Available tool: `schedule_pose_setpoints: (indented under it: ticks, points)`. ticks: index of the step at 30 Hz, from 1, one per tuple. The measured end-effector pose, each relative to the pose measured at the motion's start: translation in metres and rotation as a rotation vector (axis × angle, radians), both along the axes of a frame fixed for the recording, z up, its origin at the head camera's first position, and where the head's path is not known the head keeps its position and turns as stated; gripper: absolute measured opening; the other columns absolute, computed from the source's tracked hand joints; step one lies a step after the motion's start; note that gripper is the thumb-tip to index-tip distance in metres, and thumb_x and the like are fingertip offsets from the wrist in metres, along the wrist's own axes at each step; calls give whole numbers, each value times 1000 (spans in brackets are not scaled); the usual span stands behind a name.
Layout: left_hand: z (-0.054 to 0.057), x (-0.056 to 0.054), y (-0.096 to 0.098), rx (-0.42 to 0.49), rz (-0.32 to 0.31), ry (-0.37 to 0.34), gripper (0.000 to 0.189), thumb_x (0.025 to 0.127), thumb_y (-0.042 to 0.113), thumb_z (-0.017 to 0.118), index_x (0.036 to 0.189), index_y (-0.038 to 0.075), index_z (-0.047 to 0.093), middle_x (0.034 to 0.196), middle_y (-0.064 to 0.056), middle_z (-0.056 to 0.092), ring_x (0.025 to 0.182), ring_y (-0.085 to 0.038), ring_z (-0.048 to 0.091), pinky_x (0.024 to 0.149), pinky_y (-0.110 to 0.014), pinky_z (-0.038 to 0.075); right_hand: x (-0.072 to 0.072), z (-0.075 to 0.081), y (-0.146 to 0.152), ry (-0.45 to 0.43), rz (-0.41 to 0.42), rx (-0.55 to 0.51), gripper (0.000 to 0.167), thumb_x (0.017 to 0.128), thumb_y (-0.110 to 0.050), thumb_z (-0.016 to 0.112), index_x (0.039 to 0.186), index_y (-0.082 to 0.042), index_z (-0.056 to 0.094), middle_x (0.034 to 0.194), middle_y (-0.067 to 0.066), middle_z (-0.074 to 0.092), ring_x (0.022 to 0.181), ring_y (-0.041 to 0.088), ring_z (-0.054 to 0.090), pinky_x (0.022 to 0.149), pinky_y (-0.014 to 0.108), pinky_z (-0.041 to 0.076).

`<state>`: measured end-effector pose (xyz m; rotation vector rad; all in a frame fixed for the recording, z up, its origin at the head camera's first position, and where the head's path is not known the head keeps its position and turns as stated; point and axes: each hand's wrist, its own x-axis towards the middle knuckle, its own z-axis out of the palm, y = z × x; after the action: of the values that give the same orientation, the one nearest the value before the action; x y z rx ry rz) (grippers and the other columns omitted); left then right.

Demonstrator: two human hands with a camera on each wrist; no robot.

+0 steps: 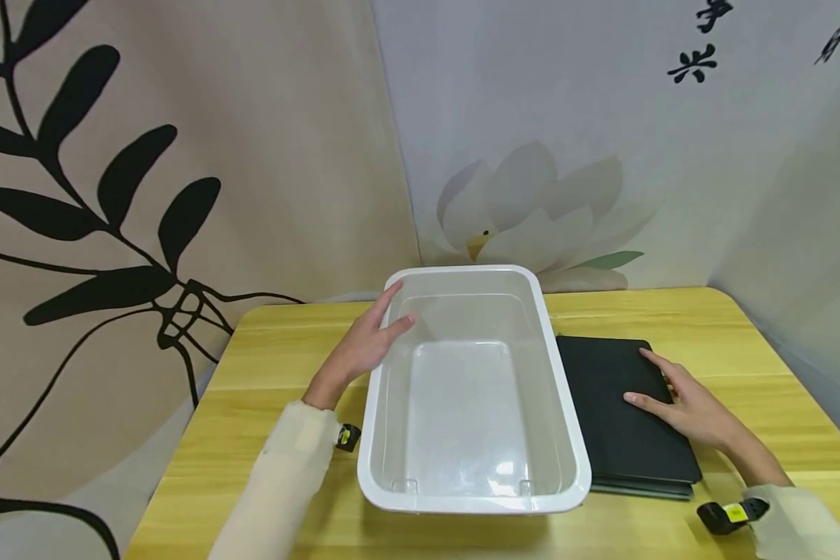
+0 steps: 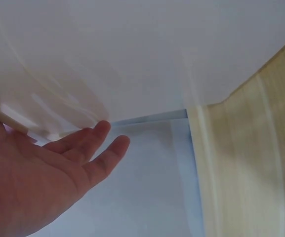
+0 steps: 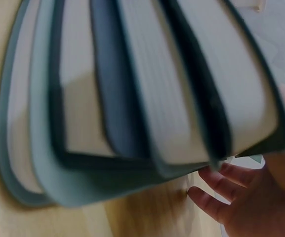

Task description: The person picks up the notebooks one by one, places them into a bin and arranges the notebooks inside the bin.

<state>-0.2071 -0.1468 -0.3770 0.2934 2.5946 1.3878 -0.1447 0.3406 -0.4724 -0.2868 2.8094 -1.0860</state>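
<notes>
A white plastic bin [image 1: 474,420], its inside bare, stands on the table. My left hand [image 1: 362,342] holds the bin's left rim near the back corner, thumb over the inside and the other fingers down along the outer wall. To the bin's right lies a stack of several notebooks, topped by a black notebook [image 1: 619,412]. My right hand [image 1: 693,404] rests at the stack's right side, thumb on the black cover and forefinger by its far corner. In the right wrist view, dark and grey-green covers [image 3: 117,118] fan around pale page edges; the other fingers [image 3: 221,185] spread beside the stack.
The yellow wood-grain table [image 1: 287,334] ends at the back against a hanging cloth [image 1: 308,155] printed with dark leaves and a pale flower. Each wrist carries a small black camera, such as the right camera [image 1: 731,516].
</notes>
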Motion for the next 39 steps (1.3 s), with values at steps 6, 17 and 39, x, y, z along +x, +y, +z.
schedule_pose_setpoints:
  ticks: [6, 17, 39]
  points:
    - [0, 1, 0, -3, -5, 9, 69, 99, 52, 50, 157, 40, 16, 165, 3, 14, 151, -29, 16, 117, -61, 16, 0, -2, 0, -12, -2, -21, 93, 92, -33, 70, 157, -1, 11, 149, 40, 20, 129, 57, 31, 94, 71, 34]
    - [0, 2, -1, 10, 0, 4, 70, 98, 53, 51, 157, 40, 17, 165, 1, 15, 149, -31, 20, 116, -61, 19, -1, -4, 8, -133, -29, -92, 93, 95, -32, 66, 160, -10, 3, 147, 37, 28, 118, 50, 48, 72, 33, 54]
    - [-1, 0, -1, 45, 11, -5, 68, 99, 47, 53, 157, 41, 18, 165, 3, 16, 149, -30, 21, 116, -61, 20, -13, -8, 28, -204, 42, -138, 84, 100, -32, 58, 160, -27, 0, 161, 30, -4, 139, 65, 1, 97, 79, 18]
